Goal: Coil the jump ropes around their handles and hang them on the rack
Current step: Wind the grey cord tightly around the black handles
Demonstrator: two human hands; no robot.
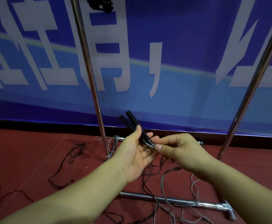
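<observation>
Two black foam jump-rope handles (131, 121) lie side by side across the fingers of my left hand (136, 152), palm up, thumb pressing them; they point up and to the left. My right hand (177, 148) pinches the grey rope (150, 145) where it leaves the handle ends. That grey rope (164, 180) hangs down in loops to the floor. The metal rack's uprights (90, 75) stand just behind my hands. A dark coiled bundle (99, 4) hangs at the top edge of the view.
A dark rope (67, 160) sprawls loose over the red carpet at the left. The rack's base bar (172, 199) crosses the floor under my forearms, tangled with grey rope. The right upright (251, 88) leans across a blue banner wall behind.
</observation>
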